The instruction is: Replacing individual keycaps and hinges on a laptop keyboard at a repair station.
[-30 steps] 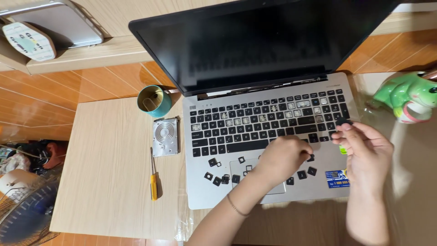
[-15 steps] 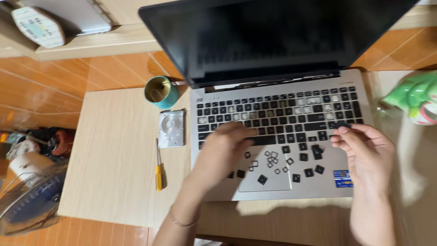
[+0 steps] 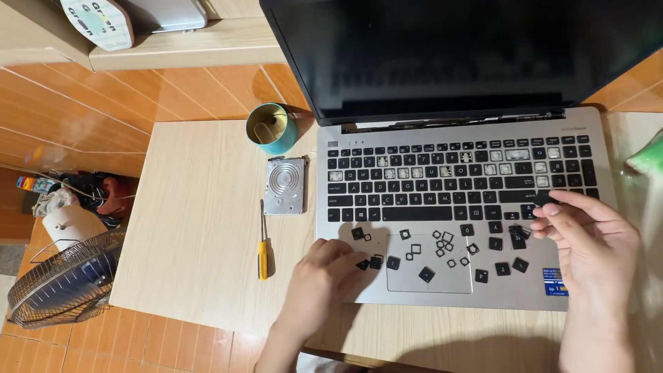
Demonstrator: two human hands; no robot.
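Note:
An open silver laptop (image 3: pixel 601 141) lies on a light wooden table (image 3: pixel 193 207); several keys are off its black keyboard (image 3: pixel 442 188). Several loose black keycaps and small clips (image 3: pixel 445 247) are scattered over the palm rest and touchpad (image 3: pixel 445 282). My left hand (image 3: pixel 319 280) rests on the palm rest's left end, fingertips curled onto two loose keycaps (image 3: pixel 370 263). My right hand (image 3: pixel 590 250) hovers over the keyboard's lower right corner, thumb and fingers pinched on a small black keycap (image 3: pixel 544 199).
A yellow-handled screwdriver (image 3: pixel 262 254) and a bare silver hard drive (image 3: pixel 285 185) lie left of the laptop, with a teal cup (image 3: pixel 271 129) behind them. A wire fan (image 3: pixel 62 280) stands on the floor at left. A green object (image 3: pixel 649 157) shows at the right edge.
My left hand moved from the keyboard down and left to the palm rest's left end. My right hand stayed at the keyboard's right side. The view came closer.

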